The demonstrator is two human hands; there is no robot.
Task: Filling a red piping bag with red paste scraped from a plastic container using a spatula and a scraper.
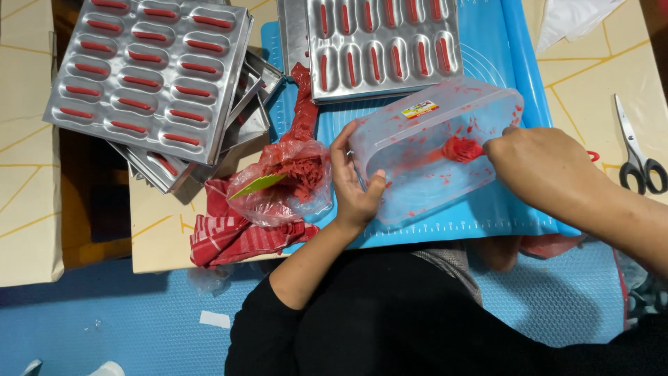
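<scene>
Fingers [346,150] of your left hand [353,182] curl closed around the end of the clear plastic tub [431,150], tipped on its side on the blue mat [487,209].
Your right hand [539,167] reaches into the tub's mouth from 3 o'clock (grip hidden, cannot tell) by a red paste lump [460,148]; filled metal trays [149,73] lie at 10 o'clock.

A clear plastic tub [431,150], smeared inside with red paste [461,148], lies tipped on its side on the blue mat [487,209].
</scene>
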